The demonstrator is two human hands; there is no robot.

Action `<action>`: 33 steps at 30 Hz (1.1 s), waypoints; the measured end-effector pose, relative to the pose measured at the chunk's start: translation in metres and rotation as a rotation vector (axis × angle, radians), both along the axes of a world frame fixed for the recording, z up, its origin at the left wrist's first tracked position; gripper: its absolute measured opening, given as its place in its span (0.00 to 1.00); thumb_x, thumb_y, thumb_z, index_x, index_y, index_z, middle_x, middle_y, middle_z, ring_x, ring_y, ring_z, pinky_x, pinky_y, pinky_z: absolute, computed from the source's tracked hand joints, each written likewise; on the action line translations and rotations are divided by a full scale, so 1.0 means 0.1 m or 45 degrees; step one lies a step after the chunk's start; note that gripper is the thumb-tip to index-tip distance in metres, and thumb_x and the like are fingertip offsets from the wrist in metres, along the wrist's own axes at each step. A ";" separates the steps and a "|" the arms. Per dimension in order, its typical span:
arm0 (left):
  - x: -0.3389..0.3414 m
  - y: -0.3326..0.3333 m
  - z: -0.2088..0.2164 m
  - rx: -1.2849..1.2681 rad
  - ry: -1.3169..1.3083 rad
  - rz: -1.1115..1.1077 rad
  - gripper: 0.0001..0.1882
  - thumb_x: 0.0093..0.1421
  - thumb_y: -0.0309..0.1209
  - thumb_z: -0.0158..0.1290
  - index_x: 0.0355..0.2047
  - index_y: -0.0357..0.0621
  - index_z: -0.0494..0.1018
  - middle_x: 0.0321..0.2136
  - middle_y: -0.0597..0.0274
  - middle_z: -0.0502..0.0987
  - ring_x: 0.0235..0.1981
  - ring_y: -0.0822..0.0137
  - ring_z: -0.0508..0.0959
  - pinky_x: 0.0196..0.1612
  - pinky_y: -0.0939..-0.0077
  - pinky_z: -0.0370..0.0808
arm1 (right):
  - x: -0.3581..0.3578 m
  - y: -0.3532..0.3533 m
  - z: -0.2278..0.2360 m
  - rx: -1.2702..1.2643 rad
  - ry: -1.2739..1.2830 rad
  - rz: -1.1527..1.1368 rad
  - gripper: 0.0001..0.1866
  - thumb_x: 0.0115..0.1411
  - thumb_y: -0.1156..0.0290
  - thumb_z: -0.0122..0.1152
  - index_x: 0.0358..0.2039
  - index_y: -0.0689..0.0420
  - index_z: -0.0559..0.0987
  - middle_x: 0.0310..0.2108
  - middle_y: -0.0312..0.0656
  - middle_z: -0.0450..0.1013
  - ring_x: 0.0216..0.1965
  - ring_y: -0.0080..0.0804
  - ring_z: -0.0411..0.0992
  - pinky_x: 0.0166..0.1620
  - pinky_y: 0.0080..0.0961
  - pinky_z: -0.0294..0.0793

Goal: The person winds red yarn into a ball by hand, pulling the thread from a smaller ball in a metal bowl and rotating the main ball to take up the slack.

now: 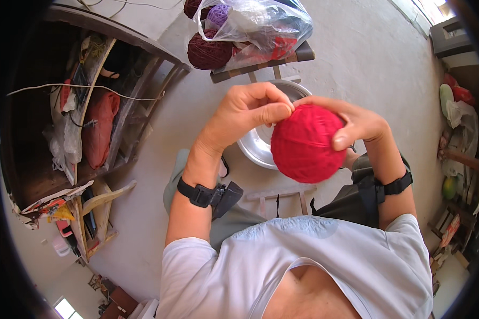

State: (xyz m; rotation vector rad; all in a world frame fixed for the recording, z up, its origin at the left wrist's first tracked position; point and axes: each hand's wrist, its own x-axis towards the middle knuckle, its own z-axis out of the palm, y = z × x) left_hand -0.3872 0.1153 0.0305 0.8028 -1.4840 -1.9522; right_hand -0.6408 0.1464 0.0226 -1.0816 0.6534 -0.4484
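Observation:
A large ball of red yarn [307, 143] is up in front of my chest, its lower edge slightly blurred. My right hand [356, 121] wraps round its upper right side, with the thumb pressed on the front and the fingers over the top. At the ball's upper left edge, my left hand [258, 109] is closed in a pinch, thumb against forefinger. Whatever strand lies between those fingertips is too fine to make out. Below and behind the ball, a shiny metal basin [256, 154] stands on the floor, partly hidden by the ball and my hands.
Ahead, a small stool [303, 52] bears a clear plastic bag [261, 26], dark red yarn balls [209, 50] and a purple one [217, 15]. An open wooden cabinet [167, 69] stands at left. Bags and produce [457, 114] line the right wall. A wooden stool frame [282, 192] shows between my legs.

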 end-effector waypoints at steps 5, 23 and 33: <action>-0.03 -0.03 -0.07 -0.075 0.021 0.048 0.12 0.67 0.35 0.53 0.37 0.37 0.78 0.29 0.66 0.79 0.30 0.77 0.75 0.34 0.81 0.73 | -0.54 0.12 -0.47 0.155 -0.736 -0.639 0.46 0.54 0.47 0.65 0.66 0.60 0.60 0.64 0.48 0.61 0.64 0.42 0.61 0.65 0.44 0.61; 0.11 0.01 -0.06 -0.094 -0.074 -0.216 0.10 0.60 0.33 0.61 0.34 0.39 0.81 0.27 0.69 0.78 0.28 0.79 0.75 0.33 0.83 0.73 | 0.24 -0.01 0.08 -0.766 0.805 -0.812 0.43 0.45 0.61 0.73 0.61 0.60 0.66 0.52 0.48 0.71 0.54 0.38 0.71 0.58 0.33 0.68; 0.16 -0.01 -0.09 -0.036 0.063 0.068 0.08 0.62 0.31 0.60 0.37 0.40 0.79 0.29 0.70 0.79 0.30 0.80 0.76 0.34 0.83 0.73 | 0.01 0.07 0.03 -0.029 -0.128 -0.221 0.49 0.45 0.51 0.75 0.61 0.67 0.66 0.57 0.45 0.69 0.58 0.32 0.68 0.61 0.31 0.65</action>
